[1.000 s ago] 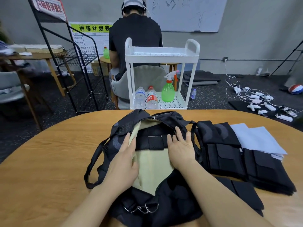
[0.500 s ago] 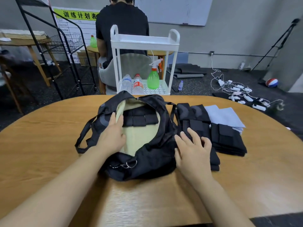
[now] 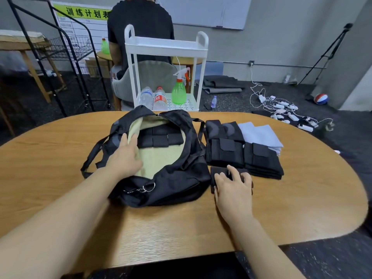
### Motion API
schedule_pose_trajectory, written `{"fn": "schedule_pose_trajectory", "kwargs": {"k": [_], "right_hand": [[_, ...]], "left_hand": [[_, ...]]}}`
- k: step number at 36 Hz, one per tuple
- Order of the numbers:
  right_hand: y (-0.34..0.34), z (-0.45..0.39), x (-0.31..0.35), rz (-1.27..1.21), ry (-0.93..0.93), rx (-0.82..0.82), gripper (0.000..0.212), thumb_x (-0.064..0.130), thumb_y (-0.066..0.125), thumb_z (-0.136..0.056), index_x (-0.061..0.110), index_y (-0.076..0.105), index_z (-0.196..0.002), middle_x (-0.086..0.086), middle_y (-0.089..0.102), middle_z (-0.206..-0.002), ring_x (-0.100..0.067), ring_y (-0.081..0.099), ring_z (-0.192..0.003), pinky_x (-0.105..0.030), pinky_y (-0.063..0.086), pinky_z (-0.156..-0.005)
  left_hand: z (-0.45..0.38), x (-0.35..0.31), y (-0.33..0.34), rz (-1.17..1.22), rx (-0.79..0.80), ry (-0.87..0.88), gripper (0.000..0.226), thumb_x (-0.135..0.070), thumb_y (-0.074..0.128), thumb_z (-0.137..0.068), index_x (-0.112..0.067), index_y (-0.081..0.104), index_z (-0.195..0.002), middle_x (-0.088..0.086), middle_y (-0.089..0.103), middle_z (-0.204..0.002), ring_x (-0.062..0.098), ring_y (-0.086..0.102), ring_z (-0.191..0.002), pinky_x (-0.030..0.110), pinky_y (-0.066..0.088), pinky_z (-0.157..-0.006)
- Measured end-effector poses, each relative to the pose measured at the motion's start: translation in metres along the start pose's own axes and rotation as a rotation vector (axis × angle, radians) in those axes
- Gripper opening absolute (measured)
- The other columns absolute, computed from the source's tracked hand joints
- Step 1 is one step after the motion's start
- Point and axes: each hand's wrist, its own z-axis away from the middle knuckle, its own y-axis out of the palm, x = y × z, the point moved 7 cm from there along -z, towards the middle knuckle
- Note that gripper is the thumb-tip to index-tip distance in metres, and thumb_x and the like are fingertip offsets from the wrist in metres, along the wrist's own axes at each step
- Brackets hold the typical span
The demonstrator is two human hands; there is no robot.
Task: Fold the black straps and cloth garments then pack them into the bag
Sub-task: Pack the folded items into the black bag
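Wooden and oval, the table [image 3: 281,198] carries our whole job: the black bag [image 3: 161,190] lies unzipped in the middle, its cream lining showing, with a row of folded black straps [image 3: 159,137] already packed at the far end of the opening.

Our left hand [image 3: 124,158] rests on the bag's left rim with fingers straight and relaxed, the tips just over the lining, holding the mouth apart. Our right hand [image 3: 233,186] lies spread over a folded strap bundle [image 3: 219,174] just right of the bag, fingertips curling over its far edge; it seems we are about to grip it, not yet lifting. Beyond those fingertips sit two stacks of folded black pieces [image 3: 241,156], and past them pale folded cloths [image 3: 259,135].

We judge packing is under way, with much left outside. Next we need to pinch the bundle so it stays folded and carry it leftward over the bag's near wall. Bare lining lies beside our left fingers; bare tabletop lies behind the right wrist.
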Motion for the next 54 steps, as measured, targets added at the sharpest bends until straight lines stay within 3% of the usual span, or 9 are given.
{"fn": "schedule_pose_trajectory", "kwargs": {"k": [5, 9, 14, 19, 22, 28, 34, 49, 54], "right_hand": [[0.005, -0.003, 0.0, -0.011, -0.004, -0.008, 0.028, 0.006, 0.082, -0.057, 0.015, 0.057, -0.065, 0.002, 0.061, -0.062, -0.027, 0.064, -0.092, -0.041, 0.031, -0.085], [-0.006, -0.003, -0.007, -0.09, 0.081, -0.163, 0.015, 0.003, 0.074, -0.067, 0.013, 0.064, -0.07, 0.001, 0.066, -0.064, -0.026, 0.068, -0.088, -0.039, 0.033, -0.081], [-0.035, -0.011, -0.003, -0.271, 0.236, -0.36, 0.036, 0.025, 0.043, -0.085, 0.012, 0.076, -0.094, -0.002, 0.072, -0.08, -0.024, 0.07, -0.092, -0.039, 0.032, -0.082], [-0.054, -0.04, 0.056, -0.356, 0.072, -0.42, 0.024, 0.022, 0.055, -0.083, 0.016, 0.075, -0.096, 0.002, 0.071, -0.084, -0.02, 0.069, -0.091, -0.036, 0.032, -0.083], [-0.043, -0.06, 0.098, -0.375, -0.023, -0.318, 0.008, 0.013, 0.066, -0.079, 0.021, 0.068, -0.079, 0.005, 0.064, -0.07, -0.017, 0.065, -0.075, -0.031, 0.029, -0.078], [-0.008, -0.099, 0.169, -0.325, -0.151, 0.029, 0.047, 0.006, 0.08, -0.054, 0.025, 0.037, -0.053, 0.006, 0.044, -0.044, -0.017, 0.038, -0.043, -0.031, 0.036, -0.059], [0.039, -0.09, 0.2, -0.155, -0.357, 0.385, 0.018, 0.01, 0.048, -0.091, 0.017, 0.052, -0.107, -0.002, 0.057, -0.111, -0.021, 0.055, -0.104, -0.031, 0.024, -0.075], [0.054, -0.101, 0.205, -0.086, -0.381, 0.313, 0.034, 0.013, 0.049, -0.09, 0.011, 0.044, -0.123, -0.005, 0.05, -0.118, -0.023, 0.049, -0.113, -0.032, 0.025, -0.076], [0.043, -0.105, 0.198, -0.192, -0.33, 0.258, 0.017, 0.025, 0.059, -0.087, 0.02, 0.054, -0.103, 0.004, 0.056, -0.098, -0.016, 0.057, -0.094, -0.03, 0.025, -0.069]], "left_hand": [[-0.001, -0.002, 0.0, 0.021, -0.004, 0.024, 0.088, -0.009, 0.053, -0.09, -0.021, -0.003, -0.156, 0.008, -0.013, -0.163, 0.031, 0.042, -0.134, 0.035, 0.047, -0.082], [-0.002, -0.003, -0.001, 0.072, -0.037, 0.076, 0.083, -0.003, 0.049, -0.087, -0.02, 0.004, -0.156, 0.007, 0.0, -0.164, 0.026, 0.06, -0.088, 0.035, 0.051, -0.064], [0.002, -0.004, -0.005, 0.124, -0.058, 0.134, 0.087, -0.002, 0.047, -0.087, -0.026, 0.0, -0.156, 0.001, 0.003, -0.165, 0.03, 0.057, -0.105, 0.044, 0.053, -0.082], [0.006, 0.0, -0.011, 0.172, -0.05, 0.194, 0.085, -0.005, 0.046, -0.089, -0.031, -0.002, -0.156, -0.005, 0.007, -0.164, 0.024, 0.055, -0.11, 0.044, 0.053, -0.085], [0.012, -0.004, -0.015, 0.186, -0.029, 0.195, 0.088, -0.003, 0.044, -0.091, -0.033, -0.007, -0.155, -0.012, -0.002, -0.163, 0.024, 0.052, -0.112, 0.04, 0.048, -0.09], [0.011, 0.001, -0.015, 0.181, -0.01, 0.218, 0.097, 0.0, 0.042, -0.082, -0.041, -0.011, -0.152, -0.012, -0.008, -0.163, 0.031, 0.061, -0.101, 0.049, 0.054, -0.083], [0.009, 0.001, -0.01, 0.092, 0.033, 0.175, 0.089, 0.0, 0.043, -0.089, -0.03, -0.009, -0.155, -0.009, -0.018, -0.162, 0.025, 0.059, -0.09, 0.039, 0.053, -0.076], [0.022, -0.008, -0.015, -0.15, 0.012, 0.162, 0.089, -0.006, 0.046, -0.092, -0.023, -0.014, -0.154, -0.004, -0.033, -0.157, 0.019, 0.046, -0.079, 0.026, 0.033, -0.062], [0.022, -0.005, -0.016, -0.176, 0.021, 0.136, 0.088, -0.005, 0.045, -0.091, -0.022, -0.013, -0.155, -0.002, -0.03, -0.159, 0.021, 0.047, -0.077, 0.027, 0.034, -0.061]]}}
